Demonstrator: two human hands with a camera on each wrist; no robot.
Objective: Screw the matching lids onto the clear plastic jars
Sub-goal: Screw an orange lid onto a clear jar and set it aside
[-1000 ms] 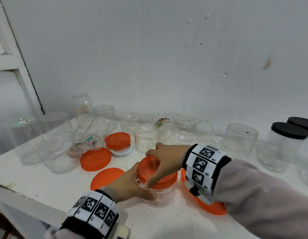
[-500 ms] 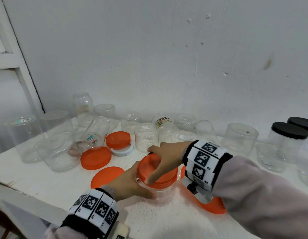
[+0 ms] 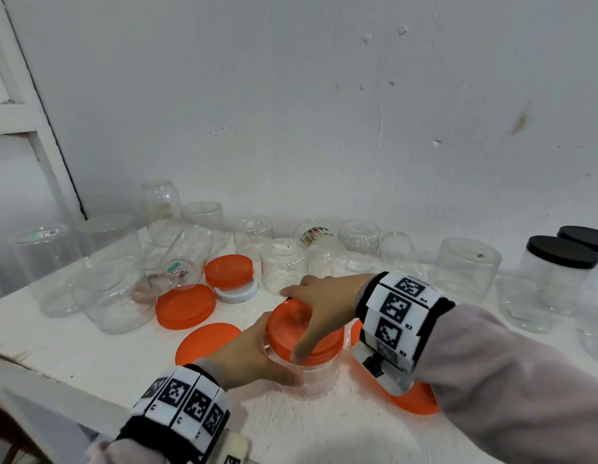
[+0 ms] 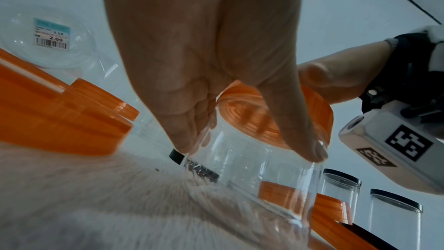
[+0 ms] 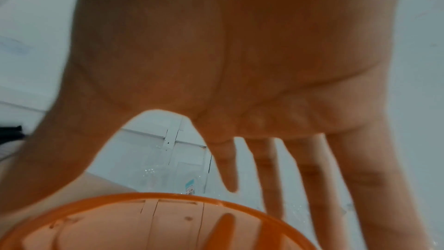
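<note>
One jar (image 3: 312, 376) in work: clear plastic, upright on the white surface (image 3: 90, 360) near the front edge, orange lid (image 3: 301, 329) sitting on its mouth. Left hand (image 3: 254, 356) grasps the jar body, thumb and fingers curled round the wall. Right hand (image 3: 319, 306) arches over the lid, thumb on the near rim and fingers reaching the far rim, so it's gripping the lid (how far the thread has seated I can't tell).

Progress, judged from the layout: two jars with black lids (image 3: 563, 251) stand at far right, apparently finished. This orange one is mid-step. Most of the job is left: a row of bare clear jars (image 3: 284, 264) sits along the wall, many mouth-down, one with a price sticker tilted against its neighbours.

Loose lids near the work: three orange ones at left (image 3: 185, 306), one of them stacked on a white lid (image 3: 237, 294), plus another orange lid (image 3: 414, 401) under the right wrist.
</note>
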